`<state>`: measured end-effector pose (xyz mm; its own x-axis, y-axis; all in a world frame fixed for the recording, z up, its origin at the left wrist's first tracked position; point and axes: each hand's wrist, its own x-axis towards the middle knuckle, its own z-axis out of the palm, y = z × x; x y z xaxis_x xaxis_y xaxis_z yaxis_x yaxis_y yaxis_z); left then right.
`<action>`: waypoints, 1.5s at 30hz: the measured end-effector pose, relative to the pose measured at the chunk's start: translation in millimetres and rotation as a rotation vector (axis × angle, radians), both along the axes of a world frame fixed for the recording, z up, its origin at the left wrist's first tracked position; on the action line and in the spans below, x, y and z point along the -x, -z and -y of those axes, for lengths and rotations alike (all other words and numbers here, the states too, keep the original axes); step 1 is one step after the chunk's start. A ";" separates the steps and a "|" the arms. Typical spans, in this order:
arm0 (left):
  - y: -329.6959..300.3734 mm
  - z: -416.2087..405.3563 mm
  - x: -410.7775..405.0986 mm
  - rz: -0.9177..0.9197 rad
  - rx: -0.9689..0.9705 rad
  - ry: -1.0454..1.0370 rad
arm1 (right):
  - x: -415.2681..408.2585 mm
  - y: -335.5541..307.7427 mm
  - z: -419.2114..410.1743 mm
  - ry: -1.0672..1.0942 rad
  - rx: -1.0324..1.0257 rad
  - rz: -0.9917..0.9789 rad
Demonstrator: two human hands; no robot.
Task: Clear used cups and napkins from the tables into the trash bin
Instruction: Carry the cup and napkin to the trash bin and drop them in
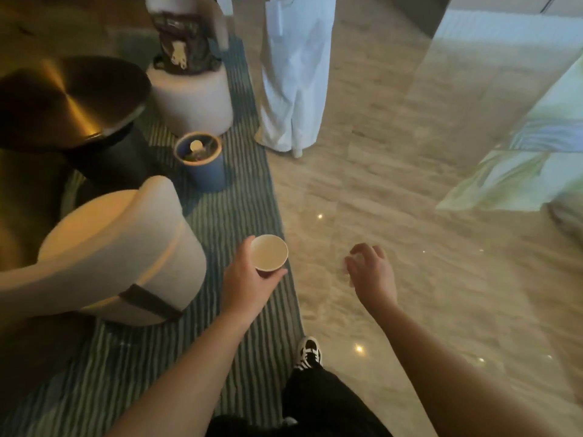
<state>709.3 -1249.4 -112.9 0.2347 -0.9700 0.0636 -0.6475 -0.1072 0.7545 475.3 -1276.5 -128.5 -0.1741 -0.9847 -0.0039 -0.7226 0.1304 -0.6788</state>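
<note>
My left hand (249,279) grips a white paper cup (269,252), upright and seemingly empty, over the edge of the striped carpet. My right hand (370,272) hangs to the right over the marble floor with its fingers curled. A pale blur sits at its fingertips, and I cannot tell if it is a napkin. The blue trash bin (205,175) stands on the carpet ahead and to the left. Rubbish lies inside the bin, including a white cup (196,146).
A round dark table (69,96) stands at the left, between two white round armchairs (126,257) (192,99). A backpack (183,42) rests on the far chair. A person in white trousers (293,89) stands just right of the bin. A mirrored pillar (489,89) rises at the right.
</note>
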 end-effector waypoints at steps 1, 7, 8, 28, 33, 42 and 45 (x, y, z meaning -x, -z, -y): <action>-3.8 27.6 -0.2 0.003 0.005 -0.026 | 1.0 -4.1 32.8 -0.017 0.003 -0.004; -14.6 166.4 -16.3 -0.023 0.052 -0.151 | -22.8 -20.2 197.3 -0.153 0.011 0.020; -13.8 186.4 -21.2 -0.024 0.054 -0.175 | -29.6 -20.0 222.0 -0.183 0.011 0.010; 32.9 619.0 -279.8 -0.138 -0.030 -0.753 | -332.1 -5.3 777.1 -0.751 -0.011 -0.059; 38.2 662.9 -321.0 -0.164 -0.087 -0.905 | -399.1 5.5 849.0 -0.892 -0.071 -0.143; 79.9 759.2 -354.3 -0.304 -0.239 -1.301 | -535.5 45.1 969.4 -1.252 -0.209 -0.207; 99.5 803.5 -356.2 -0.349 -0.250 -1.453 | -573.2 62.9 1004.8 -1.458 -0.262 -0.274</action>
<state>1065.4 -2052.9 -212.4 0.9371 0.1336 -0.3224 0.3326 -0.6217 0.7091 1048.4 -2281.4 -191.3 0.9044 -0.2674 -0.3324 -0.4193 -0.7011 -0.5768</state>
